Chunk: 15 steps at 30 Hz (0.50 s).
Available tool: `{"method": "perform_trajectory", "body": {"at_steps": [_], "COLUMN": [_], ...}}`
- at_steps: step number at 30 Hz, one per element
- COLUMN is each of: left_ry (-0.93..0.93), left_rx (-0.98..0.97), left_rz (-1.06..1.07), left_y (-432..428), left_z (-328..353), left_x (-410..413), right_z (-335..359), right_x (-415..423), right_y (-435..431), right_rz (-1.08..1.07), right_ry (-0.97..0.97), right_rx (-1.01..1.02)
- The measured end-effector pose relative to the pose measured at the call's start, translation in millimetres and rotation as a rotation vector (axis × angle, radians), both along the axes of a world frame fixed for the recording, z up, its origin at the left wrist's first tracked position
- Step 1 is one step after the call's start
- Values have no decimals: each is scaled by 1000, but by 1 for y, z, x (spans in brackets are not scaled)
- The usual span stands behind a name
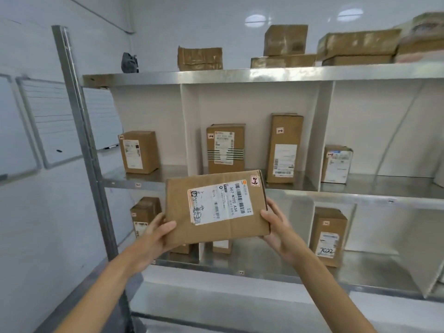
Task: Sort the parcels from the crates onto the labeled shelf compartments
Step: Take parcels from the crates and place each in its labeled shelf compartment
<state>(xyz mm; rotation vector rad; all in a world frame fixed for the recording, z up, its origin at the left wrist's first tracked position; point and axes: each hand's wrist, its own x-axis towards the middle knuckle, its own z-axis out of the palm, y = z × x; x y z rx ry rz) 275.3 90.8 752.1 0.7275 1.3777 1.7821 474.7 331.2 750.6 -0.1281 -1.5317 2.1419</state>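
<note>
I hold a flat brown cardboard parcel [216,207] in front of the metal shelf [240,76], its white shipping label facing me and a small handwritten sticker at its top right corner. My left hand [158,234] grips its lower left corner, thumb on the front. My right hand [276,224] grips its right edge, fingers curled behind. The parcel hovers at the height of the middle shelf board, covering part of the lower middle compartment. No crates are in view.
White dividers split the shelf into compartments with small labels on the board edges. Upright parcels stand in them: one at the left [139,152], two in the middle [225,149], one at the right [336,164], others below [329,236]. Boxes lie on top. Whiteboards hang at left.
</note>
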Motion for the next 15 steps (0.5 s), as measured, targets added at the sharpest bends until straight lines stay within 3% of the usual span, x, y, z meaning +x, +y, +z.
{"method": "perform_trajectory", "body": {"at_steps": [3,6,11,15], "left_ry": [39,44,4,0], "left_rx": [-53,19,136,165], "left_rz": [2,37,-18,-101], "left_y": [25,47,77,89], "left_z": [-5,-11,-22,-33], "left_x": [13,30,59,81], "right_z": [7,13,-4,-11], "right_x": [12,20,35,48], "right_y": [7,12,5,8], "right_rz": [-89,-256,-193,-278], "right_ry": [-7,23,-21,56], "right_rx": [30,-2,22,10]}}
